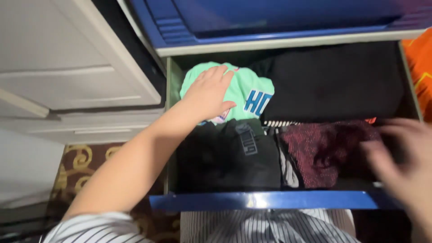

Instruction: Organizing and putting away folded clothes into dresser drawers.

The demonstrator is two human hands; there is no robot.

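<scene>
1. We look down into an open drawer (270, 200) with a glossy blue front edge, pulled out towards our body and packed with folded clothes.
2. The biggest thing inside is a black folded garment (335, 81) filling the back right part of the drawer.
3. In the front left part sits a black top (227, 155) with a grey print, lying just in front of the mint one and touching it.
4. The front right part holds a dark red knitted piece (321, 150), beside the black top, with a strip of striped cloth showing between them.
5. The mint green shirt (249, 96) lies in the back left corner, against the drawer's left wall and touching the big black garment.
6. Our left hand (208, 94) rests flat on the mint green shirt, fingers spread and open, pressing on the cloth without closing round any of it.
7. Our right hand (400, 157) is at the front right corner, over the edge of the dark red knitted piece; it is blurred, the fingers look loosely stretched out, and we cannot tell whether it has hold of anything.
8. To the left of the drawer stands a white cabinet (67, 67), with a brown patterned rug (83, 166) below it.
</scene>
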